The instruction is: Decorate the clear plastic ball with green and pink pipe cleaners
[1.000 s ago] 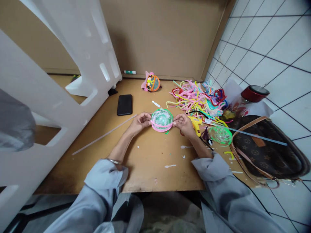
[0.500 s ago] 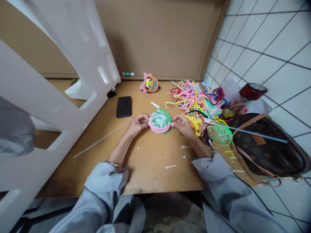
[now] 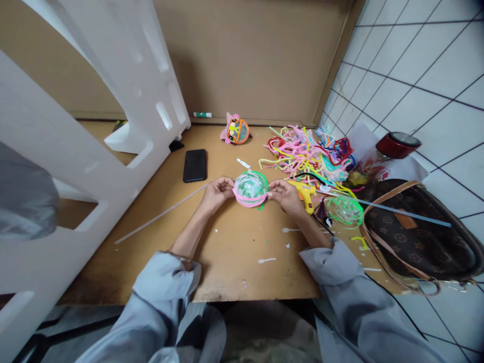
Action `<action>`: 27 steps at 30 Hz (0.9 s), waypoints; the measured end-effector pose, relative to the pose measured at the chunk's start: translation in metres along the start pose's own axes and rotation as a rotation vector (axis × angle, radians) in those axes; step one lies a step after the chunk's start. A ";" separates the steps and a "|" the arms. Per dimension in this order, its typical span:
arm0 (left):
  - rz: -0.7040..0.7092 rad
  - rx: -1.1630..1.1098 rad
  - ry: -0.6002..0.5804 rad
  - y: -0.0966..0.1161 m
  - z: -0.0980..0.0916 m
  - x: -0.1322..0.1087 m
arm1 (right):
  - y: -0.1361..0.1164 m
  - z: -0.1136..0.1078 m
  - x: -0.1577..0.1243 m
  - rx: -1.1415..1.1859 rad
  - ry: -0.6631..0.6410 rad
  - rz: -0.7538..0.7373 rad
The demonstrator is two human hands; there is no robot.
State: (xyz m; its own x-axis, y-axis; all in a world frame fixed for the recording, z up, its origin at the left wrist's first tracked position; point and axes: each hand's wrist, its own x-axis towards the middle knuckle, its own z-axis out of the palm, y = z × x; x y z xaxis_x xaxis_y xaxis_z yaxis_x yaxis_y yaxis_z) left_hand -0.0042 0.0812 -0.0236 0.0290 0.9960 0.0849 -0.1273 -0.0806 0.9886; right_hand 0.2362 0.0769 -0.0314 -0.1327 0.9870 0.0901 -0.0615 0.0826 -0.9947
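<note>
Pinching from both sides, the left hand point(image 3: 217, 192) and right hand point(image 3: 286, 194) grip the clear dome point(image 3: 250, 187), ringed with pink and green pipe cleaner, low over the middle of the surface point(image 3: 234, 247). Since a second ago the dome has tipped only slightly and the fingers keep their places, which suggests a steady press on the band. A yellow glue gun point(image 3: 304, 192) lies just beside the right hand.

Head camera looks steeply down, close over the table point(image 3: 234, 262).
</note>
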 end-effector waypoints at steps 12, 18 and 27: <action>-0.006 0.002 0.019 0.001 0.001 -0.002 | -0.001 0.000 0.000 0.025 -0.015 -0.008; 0.078 0.209 -0.042 0.009 0.001 -0.009 | -0.002 0.003 -0.001 -0.004 -0.014 -0.027; 0.185 0.472 -0.099 0.004 0.016 -0.018 | -0.004 0.011 -0.005 -0.053 -0.006 -0.043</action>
State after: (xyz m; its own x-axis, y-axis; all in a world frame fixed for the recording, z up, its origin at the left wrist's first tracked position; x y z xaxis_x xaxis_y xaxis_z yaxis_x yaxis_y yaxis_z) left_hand 0.0109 0.0618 -0.0188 0.1449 0.9567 0.2524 0.3211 -0.2867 0.9026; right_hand 0.2259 0.0705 -0.0275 -0.1371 0.9816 0.1329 -0.0147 0.1321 -0.9911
